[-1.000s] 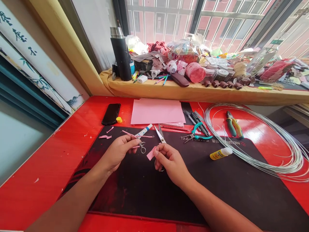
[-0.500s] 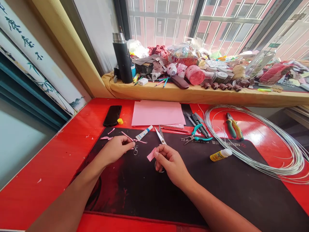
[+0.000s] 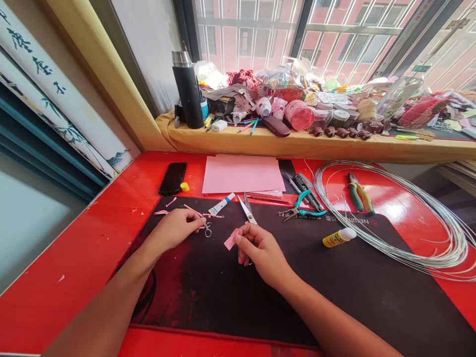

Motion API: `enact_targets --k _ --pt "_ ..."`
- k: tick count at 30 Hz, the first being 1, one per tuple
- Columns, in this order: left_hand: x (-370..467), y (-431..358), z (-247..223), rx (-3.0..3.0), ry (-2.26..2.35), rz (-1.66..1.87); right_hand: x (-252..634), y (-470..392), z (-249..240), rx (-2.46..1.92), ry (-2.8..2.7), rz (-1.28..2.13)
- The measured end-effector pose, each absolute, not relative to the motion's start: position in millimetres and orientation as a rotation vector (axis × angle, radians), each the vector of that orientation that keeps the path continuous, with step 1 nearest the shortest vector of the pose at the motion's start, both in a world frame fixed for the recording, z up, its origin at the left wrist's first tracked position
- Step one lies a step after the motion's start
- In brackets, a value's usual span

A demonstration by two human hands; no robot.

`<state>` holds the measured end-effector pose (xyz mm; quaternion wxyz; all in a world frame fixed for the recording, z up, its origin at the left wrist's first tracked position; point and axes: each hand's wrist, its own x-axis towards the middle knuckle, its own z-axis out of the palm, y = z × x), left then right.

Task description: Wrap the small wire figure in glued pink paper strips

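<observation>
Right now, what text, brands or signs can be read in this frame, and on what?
"NEWM...", upside down and partly cut off, on the black desk mat.
Brush-written characters on the wall scroll: not legible.
Print on the yellow glue bottle and the white tube: too small.
Green sign outside the window: blurred.

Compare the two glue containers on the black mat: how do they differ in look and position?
The glue tube is slim and white with blue print, lying near the left hand; the glue bottle is stubbier, yellow with a white cap, lying apart from both hands. Both lie on their sides on the mat.
</observation>
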<state>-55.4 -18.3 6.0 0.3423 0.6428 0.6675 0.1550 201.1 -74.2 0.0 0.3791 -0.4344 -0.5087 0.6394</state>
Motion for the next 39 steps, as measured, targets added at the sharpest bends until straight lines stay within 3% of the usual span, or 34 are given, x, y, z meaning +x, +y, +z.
enact_targets --k 13,17,20,24,30,39 --pt "-44 -26 24 1.807 1.923 0.17 201 -74 -1 -1.137 -1.311 1.639" --pt "-47 -29 29 1.852 1.997 0.195 201 -74 0 -1.147 -1.318 1.637" --pt "-46 -32 35 1.871 2.031 0.405 201 -74 1 -1.141 -1.324 1.637" --pt "-31 -43 37 1.754 1.584 0.709 200 -75 -1 -1.129 -1.332 1.625" --pt "-4 -61 28 1.392 1.077 0.451 199 -76 -3 -1.086 -1.364 1.597" --pt "-6 -57 26 1.138 0.953 0.381 200 -76 0 -1.068 -1.338 1.591"
